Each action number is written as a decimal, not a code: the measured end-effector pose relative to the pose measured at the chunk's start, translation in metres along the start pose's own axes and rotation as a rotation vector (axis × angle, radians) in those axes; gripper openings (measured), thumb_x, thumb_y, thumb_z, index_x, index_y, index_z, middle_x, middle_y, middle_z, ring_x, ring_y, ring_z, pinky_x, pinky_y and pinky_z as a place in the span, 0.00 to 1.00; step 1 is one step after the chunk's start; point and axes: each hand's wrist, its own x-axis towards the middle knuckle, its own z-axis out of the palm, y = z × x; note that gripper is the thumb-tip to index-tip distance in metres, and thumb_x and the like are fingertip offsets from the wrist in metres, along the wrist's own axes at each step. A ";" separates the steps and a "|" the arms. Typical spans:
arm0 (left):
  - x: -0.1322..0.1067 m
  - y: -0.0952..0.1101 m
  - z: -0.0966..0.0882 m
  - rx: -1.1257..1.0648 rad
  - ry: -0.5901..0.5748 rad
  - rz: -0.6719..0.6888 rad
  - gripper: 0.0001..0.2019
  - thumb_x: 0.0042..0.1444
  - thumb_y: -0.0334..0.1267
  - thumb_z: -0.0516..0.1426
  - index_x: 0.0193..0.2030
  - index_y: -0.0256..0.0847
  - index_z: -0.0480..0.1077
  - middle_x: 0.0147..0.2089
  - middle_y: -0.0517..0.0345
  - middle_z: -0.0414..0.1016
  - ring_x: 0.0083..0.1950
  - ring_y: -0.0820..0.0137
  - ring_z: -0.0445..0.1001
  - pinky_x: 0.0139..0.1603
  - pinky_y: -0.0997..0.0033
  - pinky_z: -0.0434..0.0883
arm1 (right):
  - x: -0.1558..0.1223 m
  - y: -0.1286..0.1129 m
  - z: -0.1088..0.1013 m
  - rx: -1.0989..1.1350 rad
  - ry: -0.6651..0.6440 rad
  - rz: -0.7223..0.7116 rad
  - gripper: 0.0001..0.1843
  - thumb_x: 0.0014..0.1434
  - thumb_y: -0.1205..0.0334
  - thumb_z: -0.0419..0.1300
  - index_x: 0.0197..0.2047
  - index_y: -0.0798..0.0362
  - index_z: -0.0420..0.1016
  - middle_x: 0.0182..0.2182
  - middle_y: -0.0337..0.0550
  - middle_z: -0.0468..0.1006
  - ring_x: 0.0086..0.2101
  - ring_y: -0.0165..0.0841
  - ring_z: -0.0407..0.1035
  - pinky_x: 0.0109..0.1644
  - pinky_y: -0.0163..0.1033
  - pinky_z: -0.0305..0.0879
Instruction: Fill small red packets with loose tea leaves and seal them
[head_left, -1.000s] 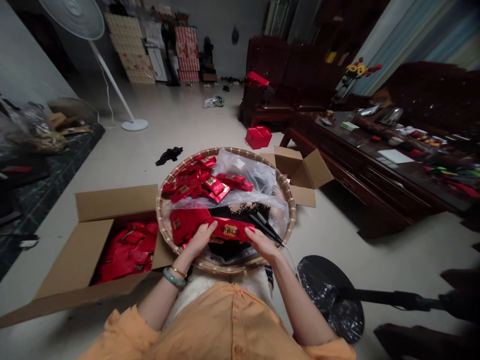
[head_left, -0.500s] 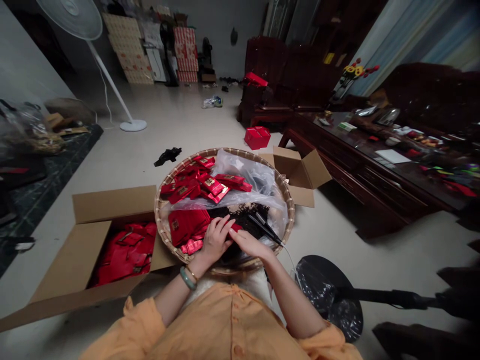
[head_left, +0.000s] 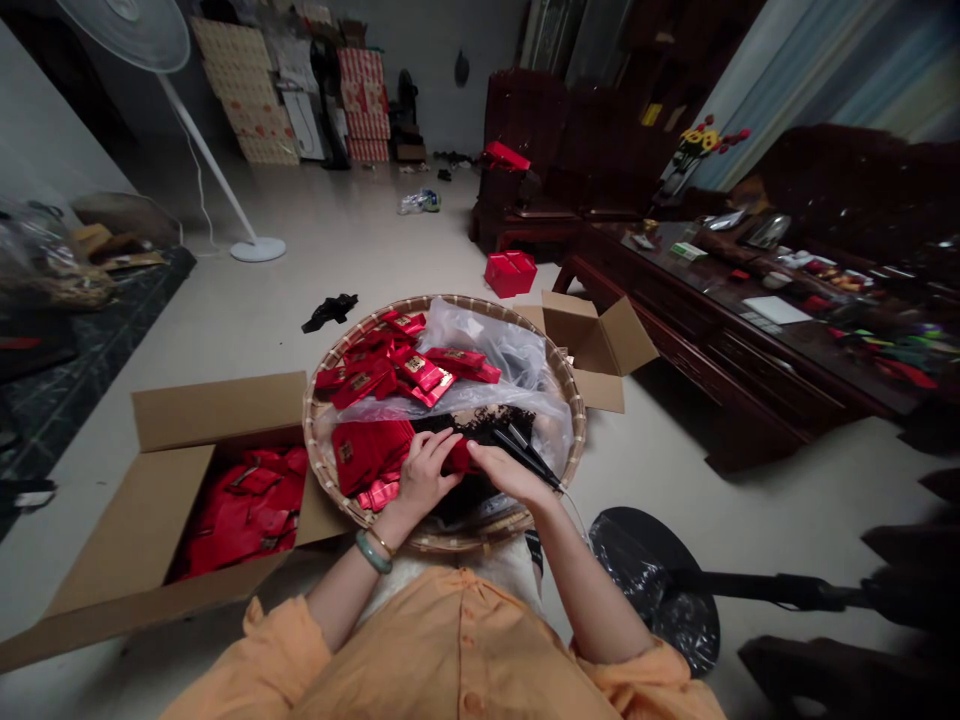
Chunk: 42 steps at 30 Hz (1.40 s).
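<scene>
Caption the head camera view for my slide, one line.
Left hand and right hand hold a red packet over dark tea in a woven bamboo tray beside an open carton.

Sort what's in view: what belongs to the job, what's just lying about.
In use: left hand, right hand, red packet, woven bamboo tray, dark tea leaves, corded black tongs, cardboard box of red packets.

Lying about: pedestal fan, red floor box, black cloth scrap.

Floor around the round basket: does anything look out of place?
Yes, a crumpled black scrap lies alone on the bare floor just past the woven basket, looking dropped. Farther back, a crumpled plastic bag also sits loose on the floor.
</scene>
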 end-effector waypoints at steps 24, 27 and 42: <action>0.003 -0.023 -0.012 -0.027 0.217 -0.138 0.22 0.50 0.42 0.60 0.52 0.42 0.67 0.47 0.51 0.72 0.48 0.62 0.69 0.49 0.60 0.68 | 0.044 0.066 0.030 -1.017 0.219 0.141 0.33 0.57 0.41 0.50 0.59 0.54 0.61 0.51 0.57 0.68 0.52 0.48 0.58 0.51 0.51 0.54; 0.003 -0.023 -0.012 -0.033 0.206 -0.141 0.22 0.50 0.41 0.61 0.53 0.42 0.66 0.47 0.51 0.71 0.48 0.62 0.69 0.49 0.60 0.68 | 0.046 0.065 0.030 -1.046 0.244 0.120 0.27 0.56 0.43 0.53 0.51 0.52 0.68 0.45 0.54 0.70 0.47 0.45 0.60 0.47 0.47 0.57; 0.005 -0.024 -0.012 -0.040 0.195 -0.157 0.21 0.49 0.39 0.61 0.52 0.42 0.67 0.47 0.52 0.72 0.47 0.63 0.69 0.49 0.62 0.68 | 0.060 0.081 0.006 -0.273 0.568 -0.038 0.08 0.47 0.60 0.58 0.32 0.54 0.72 0.32 0.41 0.75 0.35 0.34 0.67 0.45 0.38 0.60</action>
